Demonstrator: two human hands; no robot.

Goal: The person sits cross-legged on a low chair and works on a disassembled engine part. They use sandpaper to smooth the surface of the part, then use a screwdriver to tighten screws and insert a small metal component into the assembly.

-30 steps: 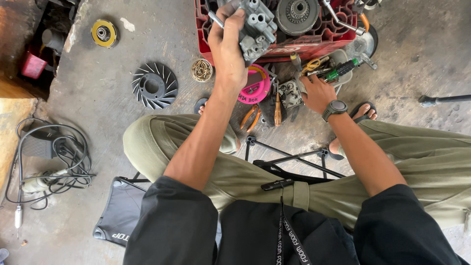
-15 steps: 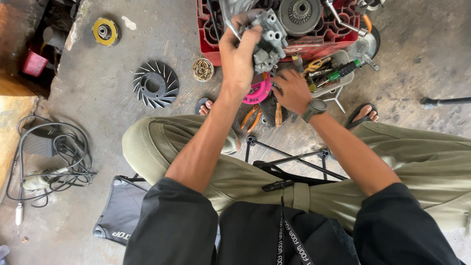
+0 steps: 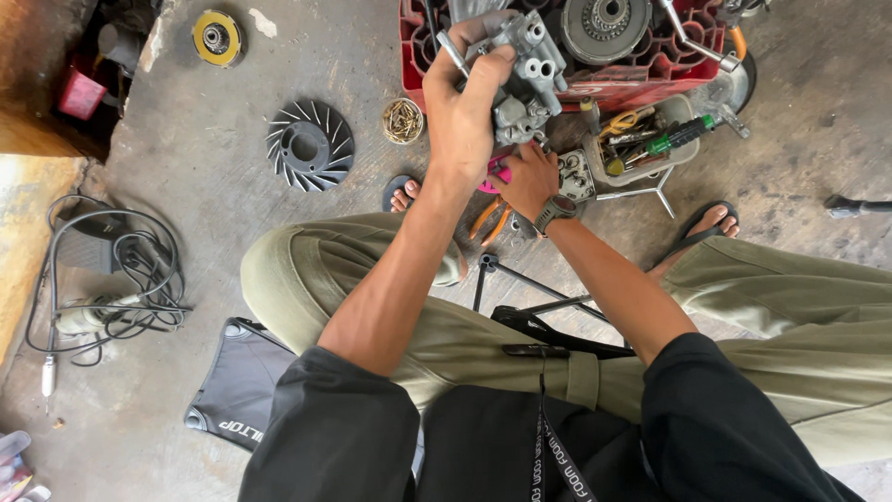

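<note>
Overhead, I looked straight down at two bare arms reaching out over a concrete floor [image 3: 232,307] from a seated person in olive trousers. My left hand [image 3: 462,112] was raised over the near edge of a red crate [image 3: 650,79], its grip wrapped and pressed tight around a grey cast metal part [image 3: 525,79] with several short tubes. That part lay up and to the right of the palm, its long axis running on a slant from the upper left, where a thin rod stuck out, down to the lower right. My right hand [image 3: 528,178], with a wristwatch [image 3: 555,212] on its wrist, sat directly below the part, nearly touching its lower end; the left hand was the one actually carrying it. I could not tell whether the right grip was spread or pinching, since the fingers curled out of view beneath the part, over something pink.

Beside the right hand stood a small tray of screwdrivers [image 3: 650,139]. To the left on the floor lay a black finned disc [image 3: 309,146], a tin of screws [image 3: 402,121], and a yellow-rimmed disc [image 3: 216,37]. A tangle of cable [image 3: 111,279] lay at the far left.
</note>
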